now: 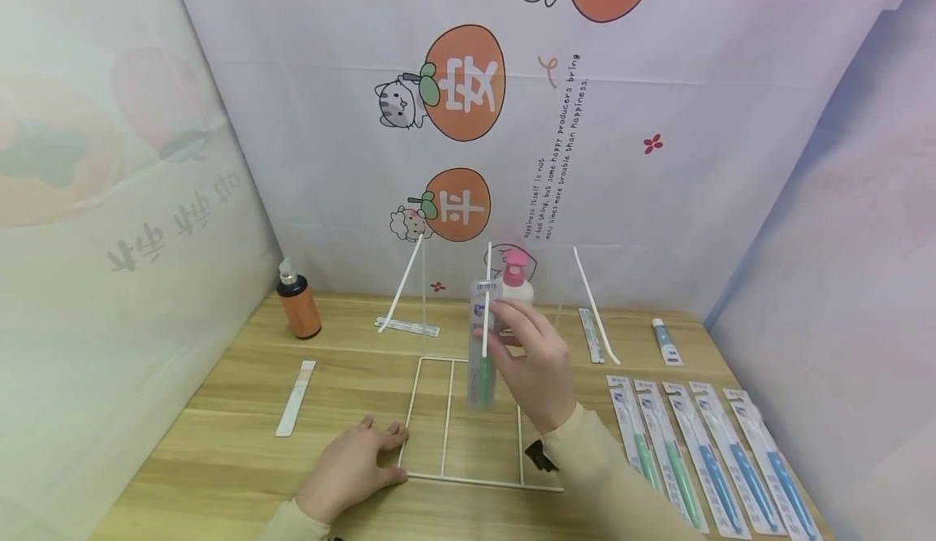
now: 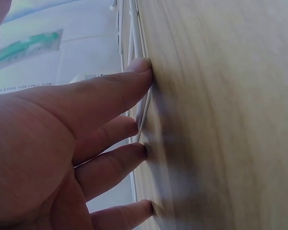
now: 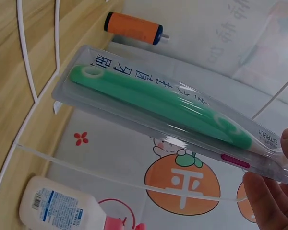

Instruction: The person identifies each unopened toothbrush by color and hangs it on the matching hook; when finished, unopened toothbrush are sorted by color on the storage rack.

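In the head view, the right hand (image 1: 537, 366) pinches a packed green toothbrush (image 1: 482, 346) at its top end and holds it upright above the white wire frame (image 1: 468, 419), which lies flat on the wooden bench (image 1: 219, 435). The left hand (image 1: 351, 468) rests flat on the bench, fingers straight and a little spread, touching the left edge of the frame. Five more packed toothbrushes (image 1: 702, 452) lie in a row at the right, and an orange bottle (image 1: 298, 301) stands at the back left. In the left wrist view, the fingers (image 2: 134, 76) are straight, with their tips pressing on the smooth wood grain beside the thin wire. In the right wrist view, the fingers (image 3: 266, 201) clamp one end of the clear, glossy plastic pack (image 3: 173, 110); inside is the long green toothbrush. A white bottle with a pink top (image 3: 62, 208) stands behind it.
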A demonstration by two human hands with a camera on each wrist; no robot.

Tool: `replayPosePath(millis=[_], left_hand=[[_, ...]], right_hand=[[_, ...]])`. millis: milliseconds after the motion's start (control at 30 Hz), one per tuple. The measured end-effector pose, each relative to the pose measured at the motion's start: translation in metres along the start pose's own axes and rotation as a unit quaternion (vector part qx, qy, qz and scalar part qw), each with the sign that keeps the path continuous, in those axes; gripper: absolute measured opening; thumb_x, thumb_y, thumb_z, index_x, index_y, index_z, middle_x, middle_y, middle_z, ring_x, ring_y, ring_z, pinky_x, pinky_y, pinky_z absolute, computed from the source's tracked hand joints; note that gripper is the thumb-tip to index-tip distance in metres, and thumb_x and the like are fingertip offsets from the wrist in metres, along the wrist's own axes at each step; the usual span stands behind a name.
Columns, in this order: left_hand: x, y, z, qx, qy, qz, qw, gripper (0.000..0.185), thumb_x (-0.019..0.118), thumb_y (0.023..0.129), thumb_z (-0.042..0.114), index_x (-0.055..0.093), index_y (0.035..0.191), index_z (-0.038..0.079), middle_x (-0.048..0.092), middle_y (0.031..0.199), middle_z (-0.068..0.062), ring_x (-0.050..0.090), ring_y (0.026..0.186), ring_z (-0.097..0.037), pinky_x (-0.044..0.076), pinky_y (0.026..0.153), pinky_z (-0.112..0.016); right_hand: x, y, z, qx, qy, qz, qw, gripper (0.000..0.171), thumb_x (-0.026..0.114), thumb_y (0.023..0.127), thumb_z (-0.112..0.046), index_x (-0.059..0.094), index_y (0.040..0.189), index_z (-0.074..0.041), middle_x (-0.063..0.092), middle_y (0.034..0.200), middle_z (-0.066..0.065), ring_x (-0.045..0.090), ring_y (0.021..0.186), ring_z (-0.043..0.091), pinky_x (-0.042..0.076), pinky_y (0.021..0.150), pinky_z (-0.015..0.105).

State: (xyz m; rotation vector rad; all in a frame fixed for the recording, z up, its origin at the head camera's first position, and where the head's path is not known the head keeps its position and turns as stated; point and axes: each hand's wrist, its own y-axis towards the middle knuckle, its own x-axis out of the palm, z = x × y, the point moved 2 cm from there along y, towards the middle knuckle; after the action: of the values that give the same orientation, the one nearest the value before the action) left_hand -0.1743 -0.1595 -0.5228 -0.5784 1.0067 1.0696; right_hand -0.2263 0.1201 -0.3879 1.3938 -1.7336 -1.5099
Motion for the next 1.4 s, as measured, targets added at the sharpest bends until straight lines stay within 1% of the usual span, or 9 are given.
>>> replayPosePath(millis=[100, 300, 400, 533, 733, 900, 1033, 1200, 1400], left_hand=[[-0.001, 0.000, 0.000, 0.001, -0.003, -0.002, 1.0000, 0.061, 0.092, 0.083, 0.036, 0.076, 0.136, 0.010, 0.071, 0.139, -0.012, 0.053, 0.131, -0.067, 0.044, 0.105, -0.077], [-0.001, 0.000, 0.000, 0.001, -0.012, -0.006, 0.9999, 0.060, 0.092, 0.084, 0.036, 0.076, 0.136, 0.010, 0.072, 0.139, -0.011, 0.054, 0.130, -0.067, 0.045, 0.104, -0.077], [-0.001, 0.000, 0.000, 0.002, -0.010, -0.005, 0.9999, 0.060, 0.092, 0.084, 0.036, 0.076, 0.135, 0.010, 0.072, 0.138, -0.011, 0.054, 0.130, -0.067, 0.046, 0.104, -0.076], [-0.001, 0.000, 0.000, 0.001, -0.010, -0.004, 0.9999, 0.059, 0.092, 0.083, 0.036, 0.077, 0.135, 0.011, 0.072, 0.137, -0.011, 0.055, 0.130, -0.066, 0.046, 0.103, -0.076], [-0.002, 0.000, 0.000, 0.000, -0.010, -0.003, 0.9999, 0.061, 0.093, 0.083, 0.036, 0.076, 0.135, 0.011, 0.072, 0.138, -0.010, 0.055, 0.130, -0.066, 0.048, 0.101, -0.076], [-0.002, 0.000, 0.001, 0.000, -0.006, -0.002, 1.0000, 0.061, 0.093, 0.082, 0.037, 0.077, 0.135, 0.012, 0.073, 0.138, -0.010, 0.056, 0.129, -0.066, 0.048, 0.101, -0.076], [-0.003, 0.000, 0.002, 0.001, -0.006, -0.002, 1.0000, 0.061, 0.093, 0.082, 0.037, 0.077, 0.135, 0.012, 0.073, 0.138, -0.009, 0.056, 0.129, -0.066, 0.048, 0.101, -0.077], [-0.003, 0.000, 0.002, 0.004, -0.006, 0.000, 1.0000, 0.061, 0.093, 0.082, 0.037, 0.077, 0.135, 0.012, 0.072, 0.138, -0.010, 0.056, 0.129, -0.066, 0.047, 0.101, -0.076], [-0.002, -0.001, 0.001, 0.003, -0.006, 0.003, 1.0000, 0.060, 0.093, 0.082, 0.038, 0.078, 0.134, 0.012, 0.073, 0.137, -0.010, 0.056, 0.129, -0.066, 0.049, 0.101, -0.075]], right_hand=[[0.004, 0.005, 0.009, 0.009, -0.013, -0.001, 1.000, 0.042, 0.091, 0.082, 0.007, 0.073, 0.120, 0.004, 0.073, 0.117, 0.019, 0.078, 0.088, 0.032, 0.066, 0.071, 0.033], [0.015, 0.015, 0.034, 0.018, -0.022, -0.003, 1.000, 0.043, 0.089, 0.083, 0.009, 0.072, 0.122, 0.004, 0.072, 0.119, 0.021, 0.078, 0.089, 0.033, 0.065, 0.074, 0.029], [0.020, 0.020, 0.044, 0.020, -0.025, 0.003, 0.999, 0.044, 0.089, 0.082, 0.011, 0.072, 0.121, 0.003, 0.072, 0.120, 0.020, 0.078, 0.089, 0.034, 0.066, 0.073, 0.030], [0.026, 0.024, 0.052, 0.022, -0.028, 0.009, 0.999, 0.043, 0.089, 0.082, 0.010, 0.072, 0.120, 0.003, 0.072, 0.119, 0.019, 0.078, 0.088, 0.033, 0.066, 0.071, 0.032], [0.032, 0.028, 0.063, 0.041, -0.031, 0.011, 0.999, 0.038, 0.088, 0.087, 0.004, 0.071, 0.121, 0.000, 0.071, 0.117, 0.016, 0.078, 0.091, 0.032, 0.066, 0.072, 0.033], [0.035, 0.029, 0.069, 0.048, -0.025, 0.011, 0.998, 0.037, 0.088, 0.088, 0.001, 0.071, 0.121, 0.000, 0.070, 0.119, 0.016, 0.077, 0.092, 0.030, 0.066, 0.074, 0.031], [0.034, 0.028, 0.069, 0.047, -0.033, 0.006, 0.998, 0.037, 0.087, 0.089, 0.001, 0.070, 0.122, -0.001, 0.069, 0.121, 0.016, 0.077, 0.093, 0.029, 0.066, 0.074, 0.031], [0.033, 0.028, 0.068, 0.046, -0.041, 0.001, 0.998, 0.040, 0.088, 0.088, 0.002, 0.070, 0.124, -0.002, 0.069, 0.121, 0.016, 0.078, 0.093, 0.031, 0.067, 0.071, 0.035], [0.033, 0.027, 0.068, 0.047, -0.037, 0.005, 0.998, 0.041, 0.088, 0.087, 0.004, 0.070, 0.124, -0.001, 0.069, 0.122, 0.016, 0.078, 0.095, 0.031, 0.066, 0.073, 0.030]])
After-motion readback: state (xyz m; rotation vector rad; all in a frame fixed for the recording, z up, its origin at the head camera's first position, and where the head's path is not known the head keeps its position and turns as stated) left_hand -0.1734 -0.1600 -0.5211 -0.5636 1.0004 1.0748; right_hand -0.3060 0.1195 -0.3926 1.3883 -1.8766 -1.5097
